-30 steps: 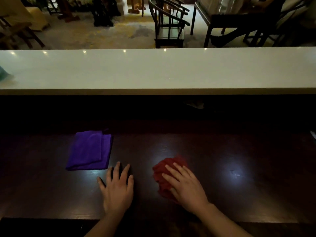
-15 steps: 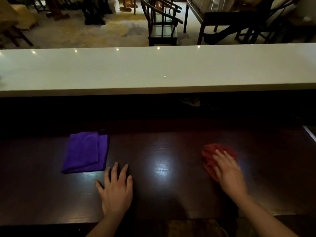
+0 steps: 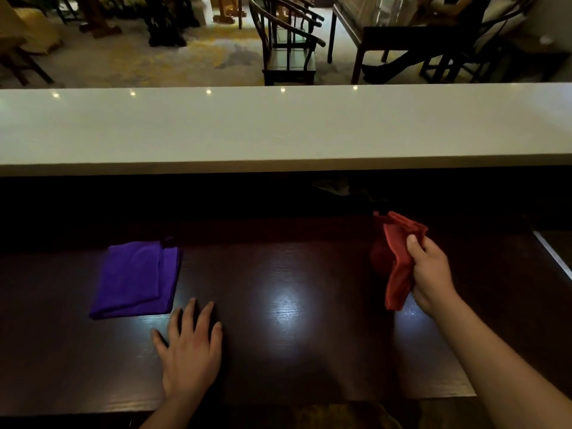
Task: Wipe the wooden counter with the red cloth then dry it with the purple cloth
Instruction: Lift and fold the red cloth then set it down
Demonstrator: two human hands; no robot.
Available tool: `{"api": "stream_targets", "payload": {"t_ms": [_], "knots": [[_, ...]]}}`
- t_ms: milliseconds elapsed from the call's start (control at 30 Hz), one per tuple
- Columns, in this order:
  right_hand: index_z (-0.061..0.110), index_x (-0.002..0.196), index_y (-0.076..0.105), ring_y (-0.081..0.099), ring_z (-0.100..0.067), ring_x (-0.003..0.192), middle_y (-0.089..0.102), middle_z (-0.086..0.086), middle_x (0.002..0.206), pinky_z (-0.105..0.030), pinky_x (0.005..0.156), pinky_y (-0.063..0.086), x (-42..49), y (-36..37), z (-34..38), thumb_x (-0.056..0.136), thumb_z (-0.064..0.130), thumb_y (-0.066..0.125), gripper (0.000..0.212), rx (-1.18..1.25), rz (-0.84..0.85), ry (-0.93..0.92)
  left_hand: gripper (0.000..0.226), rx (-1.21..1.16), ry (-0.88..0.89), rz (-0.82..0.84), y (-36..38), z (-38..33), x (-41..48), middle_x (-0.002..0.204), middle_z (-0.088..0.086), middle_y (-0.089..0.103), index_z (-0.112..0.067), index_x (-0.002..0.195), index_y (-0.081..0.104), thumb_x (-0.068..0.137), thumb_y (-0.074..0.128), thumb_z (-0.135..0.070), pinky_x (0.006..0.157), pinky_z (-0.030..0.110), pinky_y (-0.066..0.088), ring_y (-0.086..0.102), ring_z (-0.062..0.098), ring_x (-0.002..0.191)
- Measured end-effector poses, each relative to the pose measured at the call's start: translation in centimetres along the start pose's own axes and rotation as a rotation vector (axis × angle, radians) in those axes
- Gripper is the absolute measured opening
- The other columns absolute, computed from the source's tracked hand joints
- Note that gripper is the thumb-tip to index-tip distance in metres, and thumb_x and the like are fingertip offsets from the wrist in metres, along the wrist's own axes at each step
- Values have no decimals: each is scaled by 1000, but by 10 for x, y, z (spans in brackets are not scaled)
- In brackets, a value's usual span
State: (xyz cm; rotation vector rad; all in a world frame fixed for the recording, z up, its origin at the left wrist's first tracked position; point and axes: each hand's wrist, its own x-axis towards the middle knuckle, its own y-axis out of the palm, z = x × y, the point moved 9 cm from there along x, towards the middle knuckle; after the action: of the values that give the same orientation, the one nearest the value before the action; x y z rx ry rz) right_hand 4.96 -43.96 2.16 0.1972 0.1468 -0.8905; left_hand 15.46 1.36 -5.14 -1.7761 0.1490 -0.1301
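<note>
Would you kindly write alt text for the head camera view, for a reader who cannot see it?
A person's right hand holds a crumpled red cloth lifted above a dark wooden counter, while the left hand lies flat on the wood. A folded purple cloth rests just beyond the left hand.

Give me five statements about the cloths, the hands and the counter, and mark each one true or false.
1. The right hand grips the red cloth. True.
2. The red cloth lies flat on the wooden counter. False: it is lifted and hangs from the hand.
3. The left hand rests flat on the counter, palm down. True.
4. The left hand holds the purple cloth. False: the cloth lies folded beside the hand, ungripped.
5. The purple cloth sits on the white ledge. False: it lies on the wooden counter.
</note>
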Motion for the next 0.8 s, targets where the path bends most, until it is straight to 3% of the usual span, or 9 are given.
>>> {"api": "stream_targets", "payload": {"t_ms": [167, 267, 333, 433, 533, 633, 667, 733, 800], "knots": [[8, 124, 59, 67, -23, 97, 69, -11, 110, -40, 89, 53, 14, 16, -12, 101, 22, 45, 30, 69, 107, 121, 54, 0, -20, 23, 3, 3, 1, 149, 3, 44, -33, 136, 51, 89, 32, -49, 109, 68, 15, 30, 29, 141], [5, 115, 61, 63, -27, 96, 66, -19, 110, -45, 90, 48, 25, -18, -29, 99, 17, 48, 24, -326, -43, 38, 49, 0, -30, 37, 7, 7, 2, 152, 2, 41, -36, 137, 48, 92, 35, -48, 110, 68, 13, 26, 28, 143], [13, 109, 62, 62, -32, 100, 66, -15, 107, -46, 89, 48, 28, -39, -34, 98, 19, 49, 18, -548, -104, -24, 50, -2, -30, 34, 7, 7, 3, 152, 1, 40, -36, 138, 47, 92, 34, -49, 110, 68, 13, 25, 27, 143], [22, 109, 64, 63, -28, 105, 68, -6, 108, -46, 94, 49, 33, -46, -34, 97, 18, 50, 19, -497, -45, -60, 52, -7, -33, 30, 6, 6, 3, 150, 3, 42, -34, 136, 49, 89, 33, -50, 110, 67, 12, 27, 29, 142], [27, 116, 66, 63, -12, 108, 70, 3, 113, -31, 94, 50, 33, -36, -27, 95, 17, 53, 27, -436, 94, -109, 44, -4, -40, 35, 7, 6, 2, 152, 3, 40, -35, 138, 48, 95, 43, -44, 110, 68, 13, 26, 28, 143], [38, 102, 71, 64, -17, 106, 70, -2, 112, -39, 97, 48, 32, -54, -29, 94, 35, 52, 21, -325, -8, -41, 45, -12, -56, 48, 9, 8, 3, 152, 2, 40, -36, 137, 47, 93, 52, -42, 111, 67, 12, 24, 27, 144], [39, 97, 72, 64, -21, 104, 70, -5, 112, -43, 96, 48, 29, -61, -32, 90, 49, 51, 23, -331, -78, -5, 45, -14, -57, 49, 10, 9, 3, 152, 2, 40, -37, 137, 47, 93, 52, -42, 111, 67, 12, 24, 27, 144], [30, 106, 68, 62, -29, 109, 67, -11, 117, -43, 98, 45, 19, -62, -47, 77, 74, 51, 56, -464, -170, 89, 44, -6, -52, 43, 10, 8, 4, 152, 2, 40, -37, 138, 46, 94, 49, -44, 111, 68, 12, 24, 27, 143], [17, 124, 57, 56, -36, 116, 62, -15, 124, -42, 97, 43, 7, -47, -56, 65, 80, 60, 86, -827, -182, 103, 45, 3, -47, 38, 8, 6, 4, 151, 2, 41, -37, 137, 46, 93, 40, -47, 110, 67, 12, 25, 28, 143]]}}
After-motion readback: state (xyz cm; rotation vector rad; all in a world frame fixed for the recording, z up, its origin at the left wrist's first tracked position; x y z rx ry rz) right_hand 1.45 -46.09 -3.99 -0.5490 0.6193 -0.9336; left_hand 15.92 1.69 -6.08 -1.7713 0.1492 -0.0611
